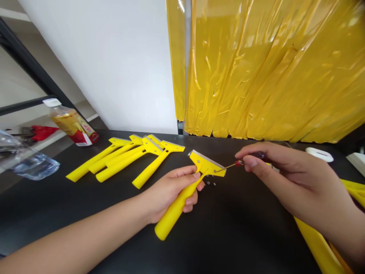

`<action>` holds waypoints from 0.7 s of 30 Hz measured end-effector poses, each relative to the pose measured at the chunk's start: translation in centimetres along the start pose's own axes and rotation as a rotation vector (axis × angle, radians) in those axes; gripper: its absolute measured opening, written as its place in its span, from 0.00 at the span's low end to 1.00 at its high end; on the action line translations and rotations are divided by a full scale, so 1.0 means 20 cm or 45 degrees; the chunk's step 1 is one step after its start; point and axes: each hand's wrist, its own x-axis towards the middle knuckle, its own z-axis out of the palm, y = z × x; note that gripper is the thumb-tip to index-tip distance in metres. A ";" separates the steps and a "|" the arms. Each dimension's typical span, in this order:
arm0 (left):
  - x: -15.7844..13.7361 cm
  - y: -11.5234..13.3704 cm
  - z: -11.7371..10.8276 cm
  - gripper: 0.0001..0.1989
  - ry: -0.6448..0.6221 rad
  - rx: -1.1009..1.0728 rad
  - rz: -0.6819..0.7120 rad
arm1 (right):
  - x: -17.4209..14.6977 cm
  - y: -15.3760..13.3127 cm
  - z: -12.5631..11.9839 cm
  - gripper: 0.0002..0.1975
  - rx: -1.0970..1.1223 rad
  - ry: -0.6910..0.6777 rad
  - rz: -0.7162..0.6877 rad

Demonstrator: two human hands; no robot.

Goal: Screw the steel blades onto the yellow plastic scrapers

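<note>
My left hand (173, 190) is wrapped round the neck of a yellow scraper (178, 207), its wide head tilted up to the right with a metal strip along the far edge. In my right hand (288, 175) is a small screwdriver (238, 163), pinched between thumb and fingers. The screwdriver's thin shaft reaches left, its tip at the screw near the right end of the scraper head. A few tiny metal nuts (214, 184) lie on the black table below that head. To the left several more yellow scrapers (118, 163) rest side by side, partly overlapping.
A drink bottle (72, 123) stands tilted in view at the back left, near a clear plastic bottle (37, 163). A white case (319, 155) sits at the back right. More yellow pieces (313, 239) lie under my right forearm. Yellow plastic sheeting (270, 76) hangs behind the black table (228, 236).
</note>
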 end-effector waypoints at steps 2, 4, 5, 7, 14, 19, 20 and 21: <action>0.00 0.00 0.00 0.09 0.013 -0.006 -0.009 | -0.01 0.02 0.00 0.10 -0.001 0.021 0.013; 0.00 0.00 0.00 0.10 0.016 -0.006 -0.019 | -0.02 0.03 0.00 0.10 -0.010 0.042 0.009; 0.00 0.00 -0.01 0.10 0.010 -0.003 -0.024 | -0.02 0.03 0.00 0.10 -0.013 0.049 0.009; 0.00 0.00 -0.01 0.11 -0.005 0.000 -0.034 | -0.03 0.03 0.00 0.10 0.000 0.045 0.008; 0.01 0.00 -0.02 0.10 -0.022 -0.001 -0.033 | -0.05 0.03 0.01 0.09 -0.006 0.072 0.028; 0.01 0.00 -0.01 0.10 0.017 -0.015 -0.041 | -0.04 0.05 0.01 0.09 -0.100 0.060 -0.153; 0.01 0.00 -0.01 0.10 0.022 -0.015 -0.045 | -0.04 0.05 0.01 0.09 -0.133 0.059 -0.212; 0.01 0.00 -0.01 0.09 0.025 -0.014 -0.046 | -0.03 0.05 0.00 0.08 -0.180 0.052 -0.285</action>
